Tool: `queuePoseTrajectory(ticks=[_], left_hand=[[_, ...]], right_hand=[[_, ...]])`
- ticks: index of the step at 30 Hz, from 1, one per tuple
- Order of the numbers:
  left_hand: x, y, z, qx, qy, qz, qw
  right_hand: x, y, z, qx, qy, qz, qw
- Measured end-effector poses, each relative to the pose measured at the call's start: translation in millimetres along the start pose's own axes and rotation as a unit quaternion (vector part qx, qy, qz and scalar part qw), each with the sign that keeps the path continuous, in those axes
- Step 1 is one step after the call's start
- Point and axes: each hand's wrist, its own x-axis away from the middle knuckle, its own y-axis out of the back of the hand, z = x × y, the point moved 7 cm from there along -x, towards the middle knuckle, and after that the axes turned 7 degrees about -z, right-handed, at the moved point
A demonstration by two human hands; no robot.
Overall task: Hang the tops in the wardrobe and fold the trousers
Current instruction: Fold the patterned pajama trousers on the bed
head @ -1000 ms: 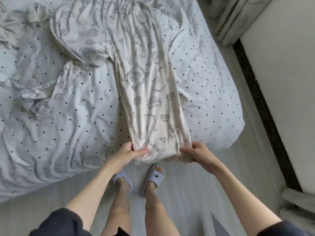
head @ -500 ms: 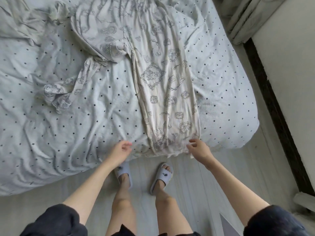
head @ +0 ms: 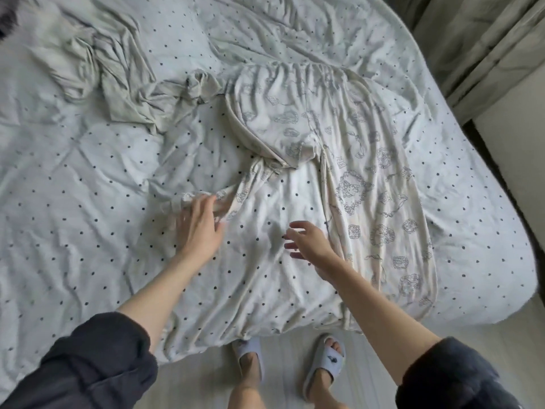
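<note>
Left hand (head: 199, 228): fingers spread and fairly straight, tips touching the bunched trouser leg (head: 233, 193); nothing gripped that I can see, though motion blur hides the fingertips. Right hand (head: 309, 246): released, fingers loosely splayed, hovering above bare sheet between the two legs, holding nothing

Trousers (head: 324, 119) lie on the bed (head: 88, 261), waistband far from the person, cuffs toward the near edge. Straight leg (head: 380, 219) runs flat from the crotch down to the bed's near edge, just right of the right hand. Bunched leg twists away from the crotch toward the left, long axis slanting, its crumpled cuff under the left fingertips

Judgement: the left hand is the nearer one; the leg wants drawing out toward the near edge, parallel with the straight leg, before folding

A plain grey garment (head: 124, 84) lies crumpled beyond the bunched leg, apart from the hands
</note>
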Motion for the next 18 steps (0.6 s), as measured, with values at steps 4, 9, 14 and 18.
queuePoseTrajectory(ticks=[4, 9, 14, 18], left_hand=[[-16, -18, 7, -0.016, -0.062, -0.004, 0.998], [-21, -12, 39, 0.303, 0.174, 0.127, 0.928], [36, -6, 64, 0.394, 0.275, 0.356, 0.802], [88, -25, 104, 0.285, 0.279, 0.455, 0.796]], right_hand=[[-11, -32, 17, -0.073, -0.029, -0.012, 0.997], [-17, -38, 17, -0.101, -0.054, -0.038, 0.993], [-4, -48, 16, -0.122, -0.060, -0.035, 0.990], [10, -63, -3, -0.102, -0.074, -0.007, 0.992]])
